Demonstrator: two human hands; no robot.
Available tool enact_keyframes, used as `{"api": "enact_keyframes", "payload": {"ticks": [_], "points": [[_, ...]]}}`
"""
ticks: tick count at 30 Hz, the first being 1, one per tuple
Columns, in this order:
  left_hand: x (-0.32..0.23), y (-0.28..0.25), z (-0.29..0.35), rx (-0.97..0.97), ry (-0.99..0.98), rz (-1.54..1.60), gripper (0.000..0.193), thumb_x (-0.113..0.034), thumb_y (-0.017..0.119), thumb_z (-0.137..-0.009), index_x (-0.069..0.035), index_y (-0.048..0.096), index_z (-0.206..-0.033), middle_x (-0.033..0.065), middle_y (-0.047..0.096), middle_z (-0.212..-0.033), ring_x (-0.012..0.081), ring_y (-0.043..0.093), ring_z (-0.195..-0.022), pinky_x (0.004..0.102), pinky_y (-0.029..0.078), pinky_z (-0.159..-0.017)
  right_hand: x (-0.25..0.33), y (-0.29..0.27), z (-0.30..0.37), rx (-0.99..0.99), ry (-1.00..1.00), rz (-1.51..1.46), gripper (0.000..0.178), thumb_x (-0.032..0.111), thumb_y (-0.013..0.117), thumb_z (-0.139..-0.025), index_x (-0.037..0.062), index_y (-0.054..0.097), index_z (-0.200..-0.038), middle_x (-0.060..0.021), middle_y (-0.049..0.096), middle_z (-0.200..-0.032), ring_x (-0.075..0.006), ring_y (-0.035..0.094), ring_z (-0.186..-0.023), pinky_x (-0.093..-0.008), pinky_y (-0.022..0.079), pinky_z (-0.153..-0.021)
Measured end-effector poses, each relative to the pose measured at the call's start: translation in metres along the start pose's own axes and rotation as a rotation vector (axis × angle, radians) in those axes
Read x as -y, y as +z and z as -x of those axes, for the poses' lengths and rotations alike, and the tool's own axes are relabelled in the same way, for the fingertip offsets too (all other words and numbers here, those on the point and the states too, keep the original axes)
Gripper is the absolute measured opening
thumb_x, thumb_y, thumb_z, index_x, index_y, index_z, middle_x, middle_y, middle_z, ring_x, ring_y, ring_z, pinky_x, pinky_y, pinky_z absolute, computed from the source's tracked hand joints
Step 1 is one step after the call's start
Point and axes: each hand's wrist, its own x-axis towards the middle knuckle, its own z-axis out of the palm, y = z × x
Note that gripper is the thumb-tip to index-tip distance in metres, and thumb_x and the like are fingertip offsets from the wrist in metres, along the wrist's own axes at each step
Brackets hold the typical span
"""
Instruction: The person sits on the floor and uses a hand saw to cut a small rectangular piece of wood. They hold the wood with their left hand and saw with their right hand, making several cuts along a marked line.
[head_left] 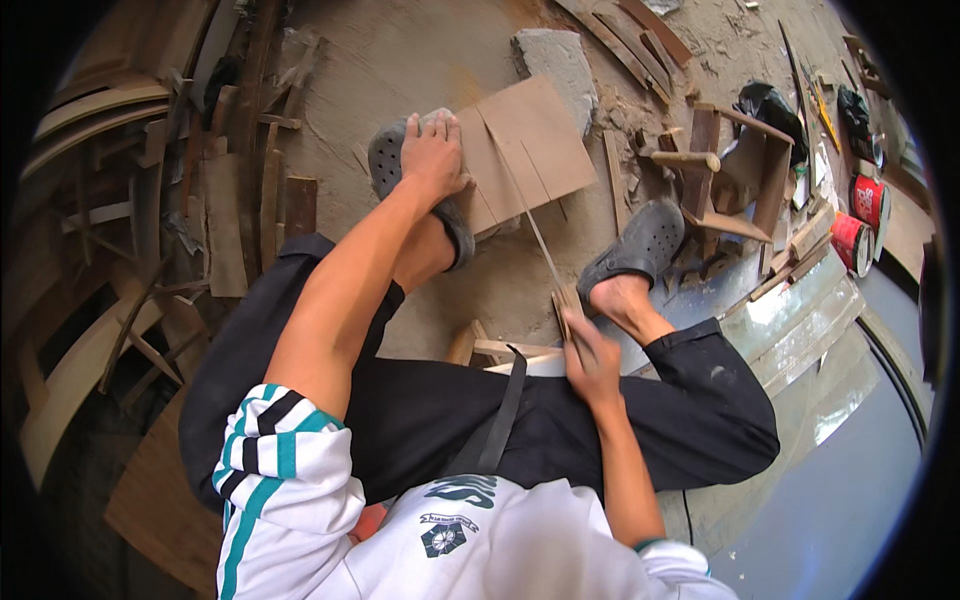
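Observation:
My left hand (pixel 433 160) lies with its fingers stretched out over the left edge of a flat brown wooden board (pixel 555 140), beside my grey clog (pixel 387 160). That foot is at the board's left end. My right hand (pixel 593 362) is closed round the wooden handle of a handsaw (pixel 541 243). Its long thin blade slants up and left across the board's front edge. A dark line (pixel 535 165), perhaps a cut or a mark, runs over the board to the right of the blade. The fingers of my right hand are slightly blurred.
A pale concrete block (pixel 560 70) is at the board's far side. Wood scraps (pixel 230 220) crowd the left. To the right are my other clog (pixel 640 245), a small wooden frame (pixel 740 180), red cans (pixel 853 243) and glassy sheets (pixel 800 340). Wooden pieces (pixel 495 348) lie between my legs.

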Motion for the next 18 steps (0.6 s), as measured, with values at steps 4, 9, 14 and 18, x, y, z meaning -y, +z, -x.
{"api": "enact_keyframes", "payload": {"ticks": [4,9,14,18], "points": [[-0.011,0.000,-0.012,-0.035,0.041,-0.011,0.108,-0.061,0.073,-0.076,0.000,0.031,-0.154,0.0201,0.037,-0.158,0.0283,0.039,-0.145,0.0532,0.018,-0.122,-0.024,0.053,-0.129,-0.059,0.007,-0.127,0.044,-0.008,0.058,-0.083,0.0010,0.065,-0.125,-0.0206,0.069,-0.121,-0.0335,0.068,-0.112,-0.0351,0.052,-0.095],[-0.001,0.005,-0.002,-0.038,0.023,-0.027,0.107,-0.061,0.073,-0.076,0.001,0.032,-0.154,0.0200,0.038,-0.158,0.0285,0.040,-0.145,0.0535,0.018,-0.121,-0.012,0.003,-0.014,-0.018,-0.031,-0.008,0.052,-0.009,0.059,-0.079,0.0081,0.067,-0.127,-0.0213,0.072,-0.112,-0.0345,0.072,-0.099,-0.0365,0.057,-0.084],[-0.003,-0.004,-0.002,0.007,0.014,0.005,0.106,-0.059,0.074,-0.077,0.000,0.031,-0.154,0.0196,0.037,-0.159,0.0278,0.036,-0.147,0.0524,0.015,-0.123,-0.036,0.021,-0.039,-0.059,-0.087,-0.085,0.051,-0.009,0.061,-0.079,0.0075,0.066,-0.127,-0.0204,0.072,-0.110,-0.0346,0.073,-0.096,-0.0368,0.057,-0.082],[-0.017,-0.006,-0.014,-0.029,0.054,-0.010,0.107,-0.060,0.074,-0.077,0.000,0.031,-0.154,0.0198,0.037,-0.158,0.0284,0.037,-0.146,0.0526,0.015,-0.123,-0.029,0.055,-0.141,-0.095,0.030,-0.193,0.046,-0.001,0.063,-0.083,0.0101,0.066,-0.128,-0.0184,0.071,-0.114,-0.0389,0.068,-0.102,-0.0389,0.057,-0.084]]}}
